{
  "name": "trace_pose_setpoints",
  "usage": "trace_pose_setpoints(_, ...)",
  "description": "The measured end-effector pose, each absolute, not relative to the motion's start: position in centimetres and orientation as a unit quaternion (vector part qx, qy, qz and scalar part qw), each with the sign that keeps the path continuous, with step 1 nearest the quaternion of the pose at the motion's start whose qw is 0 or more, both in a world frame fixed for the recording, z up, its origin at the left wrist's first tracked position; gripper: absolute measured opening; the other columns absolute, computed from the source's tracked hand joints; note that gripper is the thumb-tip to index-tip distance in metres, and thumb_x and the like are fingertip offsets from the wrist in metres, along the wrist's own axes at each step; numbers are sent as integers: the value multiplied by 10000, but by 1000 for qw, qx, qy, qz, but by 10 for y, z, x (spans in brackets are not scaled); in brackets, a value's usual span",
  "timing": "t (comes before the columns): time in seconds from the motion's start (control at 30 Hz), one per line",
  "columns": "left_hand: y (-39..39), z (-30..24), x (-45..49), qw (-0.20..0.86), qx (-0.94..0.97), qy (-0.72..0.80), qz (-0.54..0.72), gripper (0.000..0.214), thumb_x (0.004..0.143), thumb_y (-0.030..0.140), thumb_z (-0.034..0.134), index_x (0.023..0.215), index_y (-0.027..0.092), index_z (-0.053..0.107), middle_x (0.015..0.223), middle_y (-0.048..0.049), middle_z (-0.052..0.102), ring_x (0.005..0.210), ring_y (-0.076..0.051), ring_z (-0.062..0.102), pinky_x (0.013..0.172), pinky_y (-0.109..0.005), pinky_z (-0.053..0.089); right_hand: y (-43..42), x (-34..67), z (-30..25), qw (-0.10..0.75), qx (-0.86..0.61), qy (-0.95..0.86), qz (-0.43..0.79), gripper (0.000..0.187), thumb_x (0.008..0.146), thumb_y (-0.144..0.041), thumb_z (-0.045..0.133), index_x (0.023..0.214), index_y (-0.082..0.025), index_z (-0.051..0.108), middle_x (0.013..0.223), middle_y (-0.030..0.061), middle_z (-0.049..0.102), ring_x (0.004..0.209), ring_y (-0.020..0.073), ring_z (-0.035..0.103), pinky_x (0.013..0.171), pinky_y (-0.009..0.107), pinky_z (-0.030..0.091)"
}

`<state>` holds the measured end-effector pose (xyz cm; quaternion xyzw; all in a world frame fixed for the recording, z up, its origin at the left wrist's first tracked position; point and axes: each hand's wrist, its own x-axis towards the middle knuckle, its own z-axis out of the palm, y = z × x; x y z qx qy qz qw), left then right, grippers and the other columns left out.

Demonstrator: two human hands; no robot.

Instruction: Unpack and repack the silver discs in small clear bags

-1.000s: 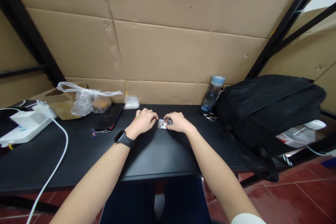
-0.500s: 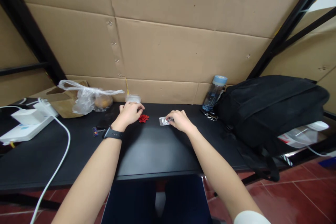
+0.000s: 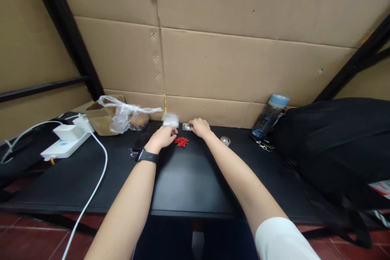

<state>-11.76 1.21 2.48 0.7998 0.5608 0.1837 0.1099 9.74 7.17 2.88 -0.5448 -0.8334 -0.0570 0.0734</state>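
Observation:
My left hand (image 3: 163, 137) rests curled at the back of the black table (image 3: 189, 178), its fingertips touching a small clear plastic box (image 3: 171, 120). A little heap of red pieces (image 3: 181, 141) lies just right of that hand. My right hand (image 3: 198, 126) is closed in a pinch on a small silvery packet (image 3: 187, 127) near the cardboard wall. A small round clear piece (image 3: 225, 141) lies on the table to the right of my right forearm. A dark watch sits on my left wrist.
A crumpled plastic bag (image 3: 128, 113) and a brown carton (image 3: 102, 118) stand at the back left, beside a white power strip (image 3: 65, 146) with a cable. A dark phone with a keychain (image 3: 135, 148) lies near my left wrist. A water bottle (image 3: 269, 115) and a black backpack (image 3: 335, 142) fill the right.
My right hand carried the silvery packet back and left toward the wall. My left hand left the packet, uncovering the red pieces, and reached the clear box. The view shifted left.

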Motion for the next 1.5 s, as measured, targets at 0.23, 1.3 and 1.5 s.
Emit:
trace_pose_setpoints(0.23, 14, 20, -104, 76, 856, 470, 203, 241, 817, 271, 657, 1031, 225, 758, 1066, -78, 750, 993, -244, 689, 935, -334, 506, 74, 74, 32, 87, -540, -835, -62, 279, 969, -272, 535, 1196, -261, 696, 1209, 107, 657, 1160, 255, 563, 935, 349, 459)
trace_pose_setpoints(1.3, -22, 34, -43, 88, 846, 444, 280, 123, 911, 331, 629, 970, 274, 722, 1001, -9, 773, 981, -213, 677, 924, -359, 349, -1, 275, 5, 272, -560, -766, 161, 400, 717, -228, 784, 1106, -191, 702, 1016, 44, 747, 803, 147, 671, 792, 270, 510)
trace_pose_setpoints(1.5, -23, 31, -40, 77, 843, 447, 288, 147, 934, 299, 607, 1043, 293, 705, 1053, -15, 770, 1075, -231, 644, 935, -379, 306, -5, 273, 6, 332, -556, -747, 148, 431, 660, -234, 800, 1077, -182, 704, 982, 44, 707, 809, 157, 633, 810, 299, 511)
